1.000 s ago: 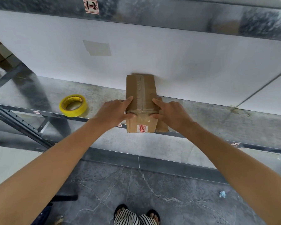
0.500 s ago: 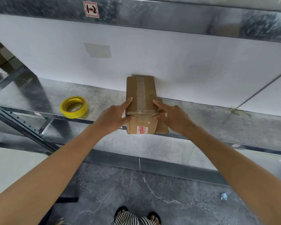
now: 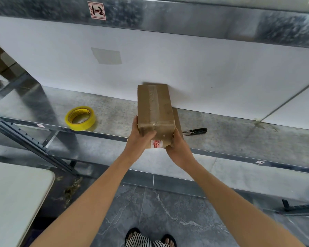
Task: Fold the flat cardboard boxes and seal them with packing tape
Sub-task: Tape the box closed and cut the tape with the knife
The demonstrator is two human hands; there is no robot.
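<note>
The left hand (image 3: 141,138) and right hand (image 3: 178,147) are clasping the near end of the box (image 3: 155,107), which is sitting on the shelf (image 3: 239,132), tape roll (image 3: 80,118) lying well to its left. Sealing is looking done; next, I judge, is lifting it aside squarely.

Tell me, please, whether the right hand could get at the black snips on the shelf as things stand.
Probably yes, once it lets go: the right hand grips the taped box at its near end, but the black snips lie bare on the shelf just to its right, nothing between.
</note>
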